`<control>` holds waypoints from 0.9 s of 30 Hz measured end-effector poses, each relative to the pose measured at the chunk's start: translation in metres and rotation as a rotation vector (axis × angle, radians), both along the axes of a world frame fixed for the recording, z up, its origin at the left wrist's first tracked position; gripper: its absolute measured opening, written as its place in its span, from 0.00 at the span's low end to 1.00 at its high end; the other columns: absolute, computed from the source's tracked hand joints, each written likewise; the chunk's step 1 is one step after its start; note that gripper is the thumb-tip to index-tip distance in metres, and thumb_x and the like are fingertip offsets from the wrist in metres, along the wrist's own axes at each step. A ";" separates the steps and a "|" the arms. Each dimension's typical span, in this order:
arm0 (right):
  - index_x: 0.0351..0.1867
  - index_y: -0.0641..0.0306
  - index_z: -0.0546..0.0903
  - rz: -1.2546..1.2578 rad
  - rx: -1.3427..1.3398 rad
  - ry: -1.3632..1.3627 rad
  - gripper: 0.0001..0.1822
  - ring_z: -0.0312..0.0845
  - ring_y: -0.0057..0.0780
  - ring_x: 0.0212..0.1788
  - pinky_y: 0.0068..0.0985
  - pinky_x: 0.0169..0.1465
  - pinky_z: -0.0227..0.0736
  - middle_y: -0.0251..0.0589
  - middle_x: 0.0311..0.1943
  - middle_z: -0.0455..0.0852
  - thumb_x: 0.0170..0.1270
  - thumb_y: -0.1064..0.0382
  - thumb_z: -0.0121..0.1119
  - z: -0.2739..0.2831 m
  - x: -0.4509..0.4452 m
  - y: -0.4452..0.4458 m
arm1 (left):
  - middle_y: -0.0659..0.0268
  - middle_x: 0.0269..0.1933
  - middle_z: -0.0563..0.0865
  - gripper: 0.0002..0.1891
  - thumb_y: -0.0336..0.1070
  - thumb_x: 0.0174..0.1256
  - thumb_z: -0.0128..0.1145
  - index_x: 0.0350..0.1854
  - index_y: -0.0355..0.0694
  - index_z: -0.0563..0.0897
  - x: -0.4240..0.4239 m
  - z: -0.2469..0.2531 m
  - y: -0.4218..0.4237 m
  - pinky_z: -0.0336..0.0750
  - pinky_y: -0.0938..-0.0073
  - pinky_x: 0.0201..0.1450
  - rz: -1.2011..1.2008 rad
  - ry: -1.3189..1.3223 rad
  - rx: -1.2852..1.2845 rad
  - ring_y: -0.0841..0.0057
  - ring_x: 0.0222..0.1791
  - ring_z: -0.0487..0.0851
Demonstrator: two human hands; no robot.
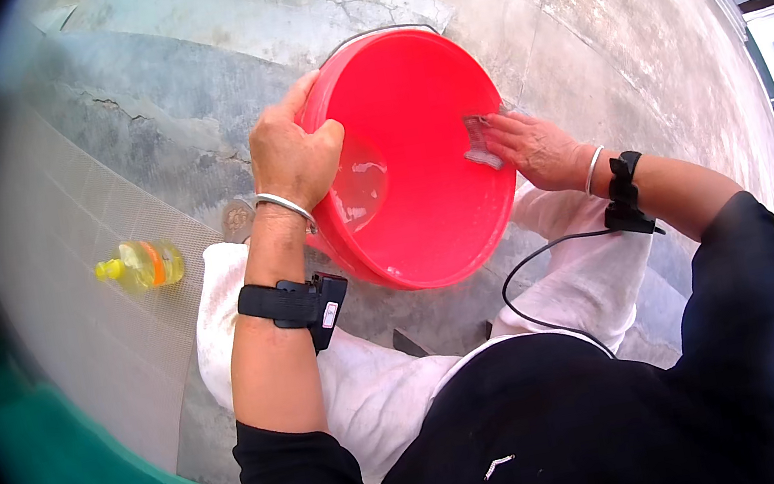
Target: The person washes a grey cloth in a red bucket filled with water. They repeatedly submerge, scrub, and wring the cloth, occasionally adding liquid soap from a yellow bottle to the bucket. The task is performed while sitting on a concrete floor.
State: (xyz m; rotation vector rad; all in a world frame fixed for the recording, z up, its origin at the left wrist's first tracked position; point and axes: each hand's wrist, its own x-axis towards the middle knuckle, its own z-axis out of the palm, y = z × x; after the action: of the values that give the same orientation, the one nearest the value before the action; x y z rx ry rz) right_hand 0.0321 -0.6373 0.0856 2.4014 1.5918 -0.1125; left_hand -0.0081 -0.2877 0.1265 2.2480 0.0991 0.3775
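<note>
A red plastic bucket [429, 220] is tilted between my knees, its mouth facing me, with a little liquid [359, 185] lying inside at the left. My left hand [295, 142] grips the bucket's left rim, thumb over the edge. At the right rim, my right hand [539, 146] presses a greyish scrubbing cloth [480, 143] against the inner wall; its fingers partly cover the cloth. The bucket's thin wire handle [384, 29] rests along the far rim.
A clear bottle of yellow liquid [151, 264] with a yellow cap stands on a grey textured strip [86, 213] at the left. A green mat [89, 471] lies lower left. Cracked concrete floor [601, 56] surrounds the bucket. A black cable [517, 297] hangs from the right wrist band.
</note>
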 end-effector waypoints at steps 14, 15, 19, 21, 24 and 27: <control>0.57 0.55 0.84 -0.295 -0.196 0.756 0.17 0.79 0.42 0.58 0.36 0.62 0.71 0.44 0.52 0.86 0.68 0.65 0.53 -0.056 -0.068 0.093 | 0.57 0.46 0.90 0.30 0.24 0.51 0.53 0.62 0.40 0.83 -0.002 -0.002 0.001 0.81 0.76 0.48 -0.125 -0.005 -0.056 0.75 0.43 0.87; 0.56 0.52 0.84 -0.109 -0.112 0.462 0.17 0.78 0.40 0.60 0.36 0.61 0.71 0.43 0.54 0.85 0.68 0.60 0.54 -0.072 -0.049 0.071 | 0.56 0.47 0.90 0.30 0.24 0.51 0.53 0.62 0.40 0.83 -0.002 0.000 -0.001 0.81 0.76 0.49 -0.132 0.017 -0.040 0.75 0.44 0.87; 0.56 0.41 0.83 0.020 -0.192 0.014 0.18 0.69 0.36 0.69 0.37 0.66 0.65 0.38 0.60 0.81 0.65 0.59 0.53 -0.082 -0.003 0.071 | 0.51 0.39 0.87 0.28 0.31 0.51 0.59 0.60 0.47 0.84 -0.003 -0.007 0.006 0.81 0.65 0.48 -0.115 0.032 -0.123 0.61 0.38 0.87; 0.61 0.37 0.80 -0.006 -0.246 0.016 0.22 0.71 0.40 0.68 0.41 0.68 0.65 0.39 0.58 0.83 0.67 0.62 0.51 -0.086 -0.008 0.082 | 0.51 0.40 0.87 0.28 0.31 0.51 0.59 0.60 0.48 0.85 -0.005 -0.010 0.007 0.81 0.65 0.47 -0.099 0.031 -0.129 0.61 0.38 0.87; 0.49 0.57 0.85 -0.488 -0.090 0.679 0.19 0.79 0.50 0.56 0.42 0.58 0.73 0.52 0.54 0.83 0.73 0.48 0.50 -0.122 -0.050 0.107 | 0.51 0.42 0.87 0.28 0.31 0.51 0.60 0.60 0.48 0.85 -0.001 -0.010 0.004 0.82 0.66 0.47 -0.141 0.042 -0.197 0.62 0.39 0.87; 0.47 0.67 0.84 -0.459 0.077 0.982 0.29 0.81 0.57 0.50 0.43 0.54 0.74 0.59 0.45 0.84 0.74 0.40 0.47 -0.135 -0.088 0.146 | 0.61 0.46 0.89 0.32 0.18 0.54 0.48 0.67 0.32 0.76 -0.002 -0.007 0.002 0.79 0.84 0.42 -0.268 0.093 -0.233 0.85 0.40 0.85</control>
State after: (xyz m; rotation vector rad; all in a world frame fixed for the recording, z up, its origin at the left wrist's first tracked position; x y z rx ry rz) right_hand -0.0564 -0.4912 -0.0497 2.9059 1.2503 -1.5252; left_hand -0.0099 -0.2855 0.1194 2.0146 -0.1041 0.1106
